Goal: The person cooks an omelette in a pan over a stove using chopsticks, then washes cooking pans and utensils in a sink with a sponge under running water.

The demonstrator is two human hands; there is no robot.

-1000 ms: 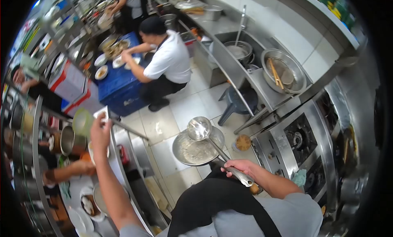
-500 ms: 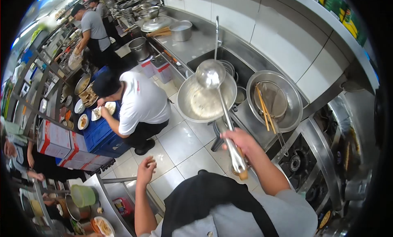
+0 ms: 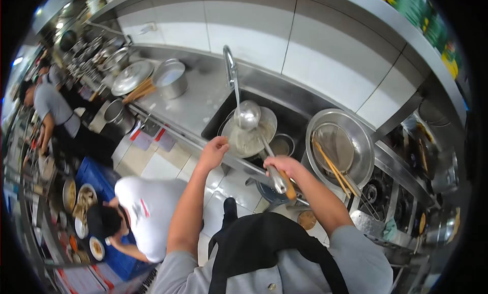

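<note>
My right hand (image 3: 284,166) is wrapped round the metal handle of a ladle (image 3: 248,115) and the wooden-ended handle of a wok (image 3: 270,117) together. The wok is tilted down over the dark sink (image 3: 216,122), with cloudy, pale liquid in it. The ladle's round bowl lies over the wok, beneath the curved faucet (image 3: 230,65), and water runs from the spout onto it. By the wok's near-left rim is my left hand (image 3: 214,152), fingers loosely bent and nothing visible in them. Whether it touches the rim, I cannot tell.
Right of the sink, a large steel basin (image 3: 364,141) holds a strainer (image 3: 333,146) and wooden chopsticks (image 3: 333,167). A stove burner (image 3: 375,192) lies beyond it. On the left counter stands a pot (image 3: 170,79). A co-worker in white (image 3: 152,212) bends over a blue crate (image 3: 94,172).
The wok and ladle have moved from above the floor by the counter to over the sink, under the faucet. My left hand has come up beside the wok. The view has turned toward the sink.
</note>
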